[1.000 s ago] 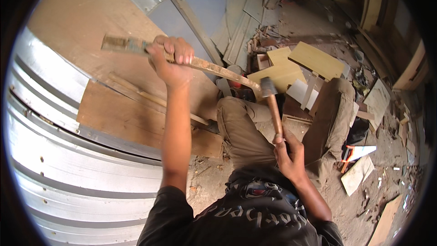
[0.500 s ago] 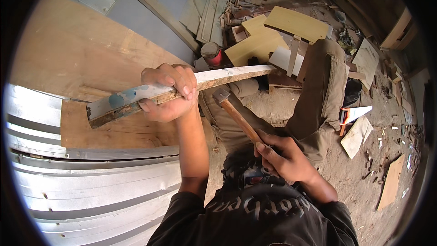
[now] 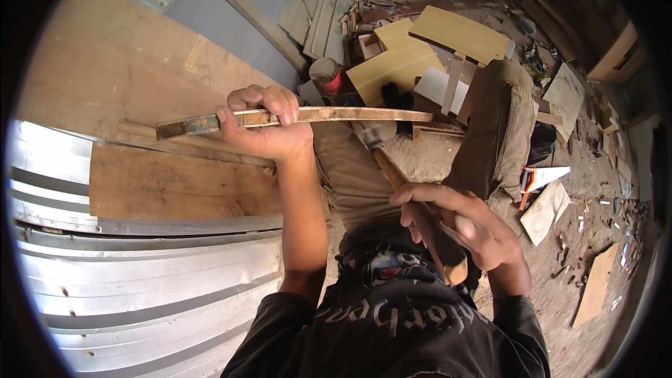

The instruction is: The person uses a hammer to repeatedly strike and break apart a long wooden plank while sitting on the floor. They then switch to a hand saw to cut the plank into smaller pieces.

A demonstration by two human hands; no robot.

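Observation:
My left hand [image 3: 273, 133] is closed round a long wooden strip [image 3: 364, 114], fingers over the top and thumb against its side. The strip lies nearly level across my front, its rough brown edge towards me, and its far end reaches the boards by my right knee. In my right hand [image 3: 483, 224] is a hammer [image 3: 439, 246]. Its wooden handle slants from near my shirt up to the blurred head, just below the strip and apart from my left hand. My right fingers wrap it loosely.
Corrugated metal sheet [image 3: 154, 273] and a plywood panel [image 3: 182, 182] lie on the left. Ahead are yellow boards [image 3: 458, 33] and a red tin [image 3: 325, 75]. A handsaw [image 3: 546, 177] and wood scraps lie on the floor at the right.
The strip has turned in my left hand, so its painted face has gone from view and the brown edge shows. My right hand has shifted, its grip loosened, and the hammer's butt end now shows.

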